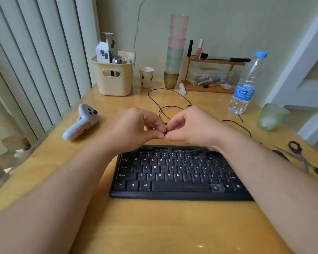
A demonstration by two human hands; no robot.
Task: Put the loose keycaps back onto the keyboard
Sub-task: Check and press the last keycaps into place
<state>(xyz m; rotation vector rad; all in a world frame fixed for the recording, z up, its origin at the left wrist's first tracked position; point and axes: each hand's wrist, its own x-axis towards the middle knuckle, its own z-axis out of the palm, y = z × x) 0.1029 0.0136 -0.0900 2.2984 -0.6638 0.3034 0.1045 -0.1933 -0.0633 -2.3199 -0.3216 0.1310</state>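
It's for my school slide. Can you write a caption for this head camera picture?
Both hands, left hand and right hand, pinch a small black keycap above the keyboard.

The bench [154,226] is yellowish wood with a smooth, glossy finish that catches small glints at the lower middle of the frame. The keyboard [176,173] at centre looks like black matt plastic. At the upper right stands a clear plastic water bottle [246,85] with a glossy blue label. The basket [114,77] at upper left is smooth cream plastic, and beside it is a paper cup [146,77]. The scissors [305,160] at right edge show dull metal blades.
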